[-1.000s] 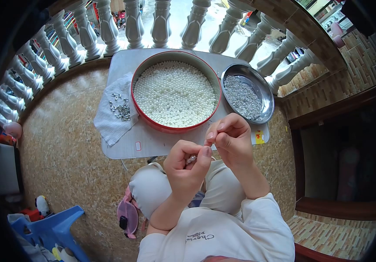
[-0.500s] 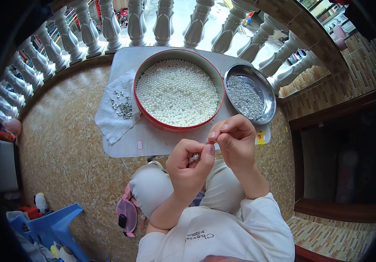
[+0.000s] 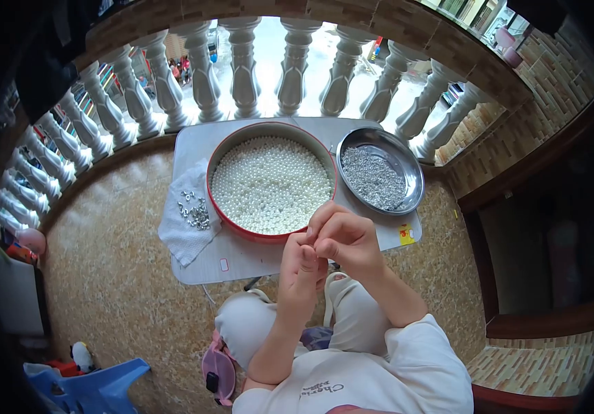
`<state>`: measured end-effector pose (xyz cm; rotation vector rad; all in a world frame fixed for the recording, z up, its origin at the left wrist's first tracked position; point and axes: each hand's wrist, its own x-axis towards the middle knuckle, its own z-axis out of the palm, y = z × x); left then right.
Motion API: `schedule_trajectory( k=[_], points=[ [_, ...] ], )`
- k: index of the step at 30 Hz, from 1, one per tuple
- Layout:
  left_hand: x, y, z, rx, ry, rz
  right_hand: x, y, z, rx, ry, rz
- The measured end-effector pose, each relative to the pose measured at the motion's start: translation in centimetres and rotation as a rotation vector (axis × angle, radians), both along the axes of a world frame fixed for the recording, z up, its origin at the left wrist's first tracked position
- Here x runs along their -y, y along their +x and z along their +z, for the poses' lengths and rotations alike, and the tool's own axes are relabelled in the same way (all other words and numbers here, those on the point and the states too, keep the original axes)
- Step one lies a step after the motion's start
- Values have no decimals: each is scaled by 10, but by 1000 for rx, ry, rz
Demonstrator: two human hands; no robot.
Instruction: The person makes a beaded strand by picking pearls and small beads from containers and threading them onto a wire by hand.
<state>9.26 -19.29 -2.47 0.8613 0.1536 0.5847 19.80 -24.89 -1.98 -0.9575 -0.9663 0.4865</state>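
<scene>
My left hand [image 3: 298,276] is closed, its thumb and index finger pinched at the tips. The pearl beads that showed in its curled fingers a moment ago are hidden now. Meeting it fingertip to fingertip, my right hand [image 3: 349,243] also pinches, and whatever lies between the tips is too small to make out. Both hands are held above my lap, just off the near edge of a red-rimmed round tin [image 3: 214,204] full of white pearl beads [image 3: 273,183]. To the right of the tin, an oval metal dish [image 3: 415,181] holds small silvery pieces [image 3: 373,178].
A low folding table [image 3: 197,270] carries the containers. On its left, a white cloth [image 3: 181,241] bears small metal findings [image 3: 197,215]. Behind stands a white balustrade [image 3: 245,76]. A blue plastic stool [image 3: 96,386] and a pink bag [image 3: 219,372] are at the lower left.
The view has tilted, so the table sits lower in it. My hands have drawn closer together, my left hand has turned more upright, and its beads have gone out of sight.
</scene>
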Motion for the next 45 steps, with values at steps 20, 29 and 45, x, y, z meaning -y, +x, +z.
schedule_trajectory(
  k=[20,29,45],
  points=[
    [-61,11,-43,-104,-110,-247,-28,162,-98,771,-1153,-733],
    [-76,6,-40,-118,-112,-176,-27,157,-96,675,-983,-841],
    [-19,1,-21,-185,338,417,-2,-26,-10,-186,-97,-163]
  ],
)
